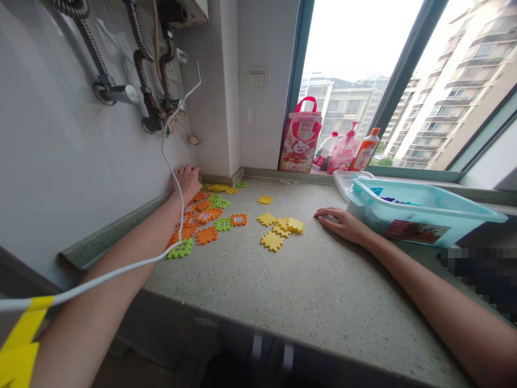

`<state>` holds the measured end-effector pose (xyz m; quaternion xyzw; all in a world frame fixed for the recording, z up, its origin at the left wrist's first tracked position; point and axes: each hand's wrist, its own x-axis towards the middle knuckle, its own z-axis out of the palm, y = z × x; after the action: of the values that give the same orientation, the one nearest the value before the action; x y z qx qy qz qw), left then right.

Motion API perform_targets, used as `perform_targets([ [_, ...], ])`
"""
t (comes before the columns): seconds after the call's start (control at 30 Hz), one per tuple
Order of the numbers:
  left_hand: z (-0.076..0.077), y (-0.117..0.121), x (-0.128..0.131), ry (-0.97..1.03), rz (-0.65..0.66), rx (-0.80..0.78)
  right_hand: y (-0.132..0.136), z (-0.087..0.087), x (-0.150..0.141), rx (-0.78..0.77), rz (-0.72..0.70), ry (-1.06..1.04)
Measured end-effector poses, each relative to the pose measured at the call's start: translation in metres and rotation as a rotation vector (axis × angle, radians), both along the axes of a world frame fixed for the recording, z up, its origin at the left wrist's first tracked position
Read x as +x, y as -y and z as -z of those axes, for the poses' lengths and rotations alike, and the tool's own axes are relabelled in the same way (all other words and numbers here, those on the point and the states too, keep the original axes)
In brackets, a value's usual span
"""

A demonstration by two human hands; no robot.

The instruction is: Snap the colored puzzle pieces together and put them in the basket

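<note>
Far back on the left, my left hand (189, 182) is against the wall corner, beyond the orange and green pieces. Its knuckles are bent and the fingertips are hidden, so I cannot tell whether it grips anything. My right hand (341, 222) rests open on the counter, fingers stretched toward the yellow pieces, holding nothing. Flat notched plastic interlocking tiles lie in groups: an orange tile (207, 235), a green tile (223, 224) and several like them at left, some with printed window patterns. A yellow tile (272, 241) belongs to a small pile mid-counter; more yellow tiles (220, 188) lie near my left hand.
A turquoise plastic bin (428, 202) stands right of my right hand, with blue pieces inside and a clear lid (349, 182) behind. A white cable (121, 275) crosses over my left forearm. A pink bag (301, 143) and bottles (343, 153) line the windowsill. Pipes (141, 70) run along the left wall.
</note>
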<state>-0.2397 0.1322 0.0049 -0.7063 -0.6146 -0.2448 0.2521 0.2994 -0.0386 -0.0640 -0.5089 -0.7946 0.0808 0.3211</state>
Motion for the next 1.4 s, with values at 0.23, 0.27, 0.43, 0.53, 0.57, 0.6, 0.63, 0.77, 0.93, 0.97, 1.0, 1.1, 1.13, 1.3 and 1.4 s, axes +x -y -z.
perform_targets([
  [0.23,0.006,-0.015,0.006,-0.226,0.042,-0.311,0.0,0.0,-0.001,-0.004,0.005,-0.014],
  [0.27,0.006,-0.016,0.007,-0.226,0.038,-0.331,0.001,0.0,-0.001,-0.003,0.003,-0.015],
  [0.43,0.007,-0.018,0.009,-0.278,-0.048,-0.353,0.001,-0.001,-0.002,0.009,-0.003,-0.013],
  [0.53,0.008,-0.016,0.011,-0.328,-0.08,-0.342,0.0,0.0,-0.001,0.009,-0.005,-0.011],
  [0.57,0.008,-0.016,0.012,-0.333,-0.084,-0.34,0.0,0.0,-0.001,0.008,-0.005,-0.01],
  [0.6,0.009,-0.015,0.013,-0.329,-0.088,-0.342,0.0,0.0,-0.001,0.007,-0.006,-0.008],
  [0.63,0.009,-0.015,0.014,-0.315,-0.089,-0.349,0.0,0.0,-0.001,0.006,-0.005,-0.008],
  [0.77,0.009,-0.016,0.018,-0.229,-0.037,-0.389,-0.001,0.0,0.0,-0.001,-0.01,-0.014],
  [0.93,0.011,-0.016,0.019,-0.226,0.015,-0.389,-0.001,0.001,0.0,0.005,-0.004,-0.013],
  [0.97,0.012,-0.016,0.019,-0.227,0.004,-0.387,-0.001,0.0,-0.001,0.006,-0.001,-0.013],
  [1.0,0.013,-0.017,0.018,-0.224,-0.014,-0.391,-0.001,0.0,-0.001,0.005,0.002,-0.014],
  [1.1,0.016,-0.019,0.014,-0.199,-0.089,-0.423,0.0,0.0,-0.001,-0.002,0.004,-0.014],
  [1.13,0.017,-0.02,0.012,-0.19,-0.108,-0.429,0.0,-0.001,-0.001,-0.003,0.003,-0.013],
  [1.3,0.017,-0.021,0.003,-0.15,-0.144,-0.388,0.0,-0.001,-0.001,-0.002,0.004,-0.006],
  [1.4,0.016,-0.02,-0.001,-0.13,-0.116,-0.326,0.0,0.0,-0.001,-0.006,0.012,-0.006],
])
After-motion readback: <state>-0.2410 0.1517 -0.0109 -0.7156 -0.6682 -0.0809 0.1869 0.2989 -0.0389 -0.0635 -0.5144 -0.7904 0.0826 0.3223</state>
